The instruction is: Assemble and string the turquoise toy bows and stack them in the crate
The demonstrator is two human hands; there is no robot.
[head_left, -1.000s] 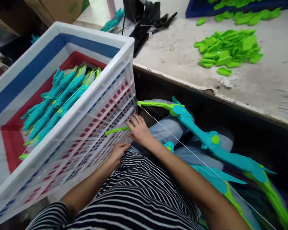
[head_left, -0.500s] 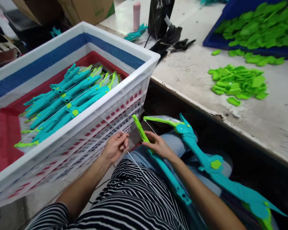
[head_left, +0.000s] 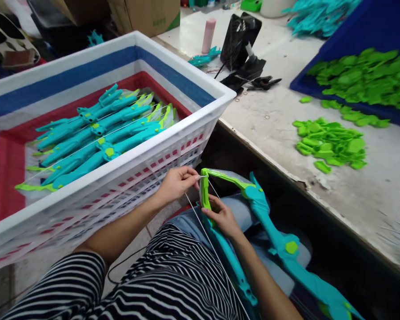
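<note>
My left hand (head_left: 182, 183) pinches the end of a white string (head_left: 205, 227), right beside the tip of a lime-green bow limb (head_left: 205, 191). Wrapped around the base of that limb is my right hand (head_left: 222, 215), gripping a turquoise toy bow (head_left: 231, 258) that lies along my lap. From the fingers of my left hand the string slants down across my striped shirt. A second turquoise toy bow (head_left: 273, 218) with a green limb rests over my legs to the right, with its own string running behind my right hand.
A white plastic crate (head_left: 186, 120) on the left holds several turquoise bows (head_left: 96, 129). On the worktable (head_left: 270, 146) are a pile of green pieces (head_left: 333, 144), a blue bin (head_left: 296, 82) of green parts, a small black fan (head_left: 238, 40) and a pink bottle (head_left: 209, 35).
My left hand has moved right and up with the string, reaching the green limb tip. The limb has turned more upright in my right hand. The camera view has shifted slightly.
</note>
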